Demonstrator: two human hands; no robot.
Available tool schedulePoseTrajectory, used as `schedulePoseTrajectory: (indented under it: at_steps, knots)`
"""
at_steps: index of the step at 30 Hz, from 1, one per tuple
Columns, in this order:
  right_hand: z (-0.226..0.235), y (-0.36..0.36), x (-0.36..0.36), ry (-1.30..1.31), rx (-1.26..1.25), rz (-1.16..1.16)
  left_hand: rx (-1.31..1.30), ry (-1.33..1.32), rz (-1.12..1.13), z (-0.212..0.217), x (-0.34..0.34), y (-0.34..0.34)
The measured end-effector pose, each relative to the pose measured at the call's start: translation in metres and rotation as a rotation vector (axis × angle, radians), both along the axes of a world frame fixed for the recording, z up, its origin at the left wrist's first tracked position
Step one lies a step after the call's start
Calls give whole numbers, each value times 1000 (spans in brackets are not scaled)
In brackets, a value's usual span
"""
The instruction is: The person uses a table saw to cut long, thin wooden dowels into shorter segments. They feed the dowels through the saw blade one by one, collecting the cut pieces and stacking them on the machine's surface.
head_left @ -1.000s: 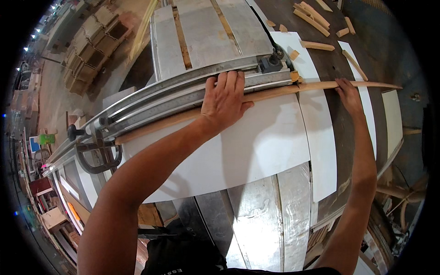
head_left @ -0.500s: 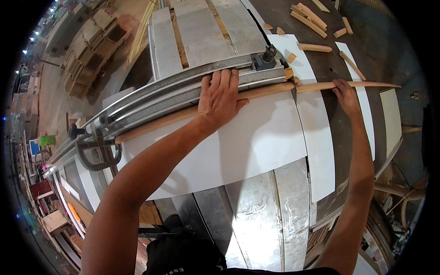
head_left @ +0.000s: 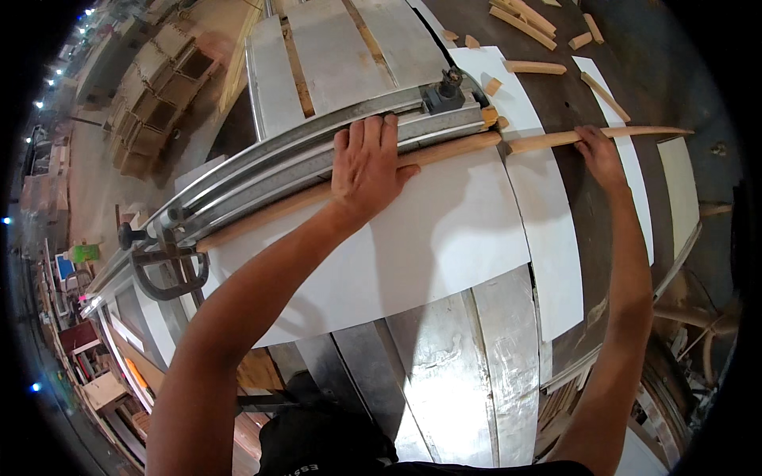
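Open room is mainly at 5 o'clock in the view, where the white board [head_left: 456,226] and, below it, the slotted metal table [head_left: 448,353] lie bare. At 1 o'clock, wooden off-cuts [head_left: 533,67] lie on the brown desk [head_left: 586,230]. The metal fence [head_left: 274,184] limits the upper side; at 9 o'clock it carries a grey clamp [head_left: 171,276].

The long wooden strip [head_left: 452,151] runs along the fence from 9 o'clock to between 1 and 2. It is light brown, slightly curved. A narrow gap separates it from the tapered wooden piece [head_left: 639,132] at 2 o'clock.

The left hand [head_left: 367,170], at 12 o'clock, is half curled, gripping strip and fence together. The right hand [head_left: 599,159], at 2 o'clock, is closed on the tapered piece.

The left hand covers the strip's middle; its palm contact is hidden. Whether the tapered tip passes the desk edge, I cannot tell.
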State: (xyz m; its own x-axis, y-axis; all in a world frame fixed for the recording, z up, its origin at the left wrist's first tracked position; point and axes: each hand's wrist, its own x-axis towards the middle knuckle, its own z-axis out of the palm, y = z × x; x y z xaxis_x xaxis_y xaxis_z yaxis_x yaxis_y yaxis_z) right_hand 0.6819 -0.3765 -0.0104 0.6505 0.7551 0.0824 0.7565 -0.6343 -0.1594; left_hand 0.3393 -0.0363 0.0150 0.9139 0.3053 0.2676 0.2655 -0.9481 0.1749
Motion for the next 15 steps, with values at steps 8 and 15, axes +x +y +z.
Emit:
schedulePoseTrajectory:
  at_steps: [8, 15]
  knots:
    - [14, -29, -22, 24, -94, -32, 8, -2, 18, -2, -3, 1]
    - [7, -48, -16, 24, -44, 28, -2, -50, -25, -2, -3, 4]
